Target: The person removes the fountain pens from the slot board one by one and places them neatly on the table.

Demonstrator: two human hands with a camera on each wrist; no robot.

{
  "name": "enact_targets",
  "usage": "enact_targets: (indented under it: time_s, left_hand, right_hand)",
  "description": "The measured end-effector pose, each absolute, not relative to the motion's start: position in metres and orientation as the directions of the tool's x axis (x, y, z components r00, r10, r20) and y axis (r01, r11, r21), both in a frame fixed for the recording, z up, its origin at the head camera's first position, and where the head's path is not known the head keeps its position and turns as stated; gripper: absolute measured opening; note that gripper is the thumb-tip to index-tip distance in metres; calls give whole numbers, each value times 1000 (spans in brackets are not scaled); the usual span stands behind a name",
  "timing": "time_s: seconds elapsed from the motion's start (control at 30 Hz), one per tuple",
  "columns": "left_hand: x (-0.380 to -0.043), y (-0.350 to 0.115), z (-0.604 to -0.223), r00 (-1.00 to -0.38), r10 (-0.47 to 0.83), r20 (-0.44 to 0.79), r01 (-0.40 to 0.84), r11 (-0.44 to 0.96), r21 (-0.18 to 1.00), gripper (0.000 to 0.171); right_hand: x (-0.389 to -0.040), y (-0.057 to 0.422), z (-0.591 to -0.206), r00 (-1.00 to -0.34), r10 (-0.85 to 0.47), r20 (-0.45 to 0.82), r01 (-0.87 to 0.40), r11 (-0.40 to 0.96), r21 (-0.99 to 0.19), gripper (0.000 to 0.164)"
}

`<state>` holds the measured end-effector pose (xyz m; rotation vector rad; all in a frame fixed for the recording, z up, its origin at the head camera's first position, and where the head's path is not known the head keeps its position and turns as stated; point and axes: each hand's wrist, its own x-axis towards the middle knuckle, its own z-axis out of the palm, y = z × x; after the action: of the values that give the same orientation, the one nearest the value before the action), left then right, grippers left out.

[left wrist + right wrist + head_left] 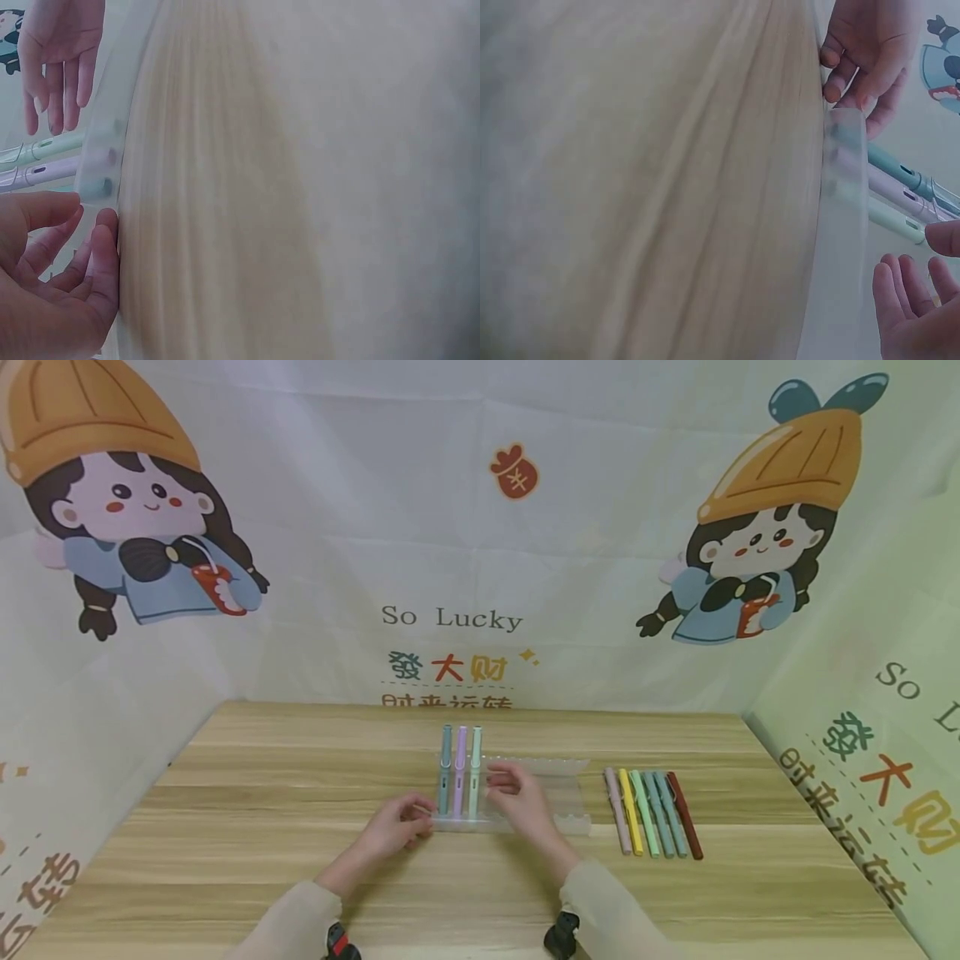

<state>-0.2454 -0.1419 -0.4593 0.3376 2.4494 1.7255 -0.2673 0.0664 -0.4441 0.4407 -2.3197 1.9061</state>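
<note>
A clear plastic pen rack [567,785] with notched edges lies on the table. In its left part stand a teal fountain pen [444,777], a lilac fountain pen [460,777] and a mint fountain pen [475,777], side by side with caps pointing away. My left hand [397,824] is at the rack's front left corner, its curled thumb and fingers holding that end. Just right of the mint pen, my right hand [522,800] hovers over the rack, fingers loosely bent and apart from the pens. In the right wrist view its palm [930,326] holds nothing.
To the right of the rack lies a row of several capped pens: mauve [618,810], yellow [632,810], light green [645,814], two teal ones and dark red [686,817]. A printed cloth [360,560] hangs behind and beside the wooden table [285,793].
</note>
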Motion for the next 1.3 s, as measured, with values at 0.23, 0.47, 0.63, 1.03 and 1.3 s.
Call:
enact_targets:
  time_s: [0.23,0.47,0.63,1.03,1.3]
  left_hand:
    - [-245,-142,-461,-968,250,8,91,323,942,17]
    - [-244,-142,-461,-970,243,10,90,316,944,17]
    - [-245,-141,-460,-970,242,4,83,316,945,17]
    - [-245,-141,-458,-969,247,15,94,312,945,18]
    - [-246,-141,-460,-969,246,14,95,321,942,17]
  right_hand:
    - [-272,60,-448,-945,-158,285,-310,163,-937,32]
    - [-276,54,-450,-952,-140,274,-293,141,-946,33]
    - [-276,49,-449,-968,-102,229,-239,110,-965,34]
    - [-277,42,-448,-970,-25,243,-244,170,-955,31]
    - [-276,40,-446,-972,0,237,-231,216,-949,29]
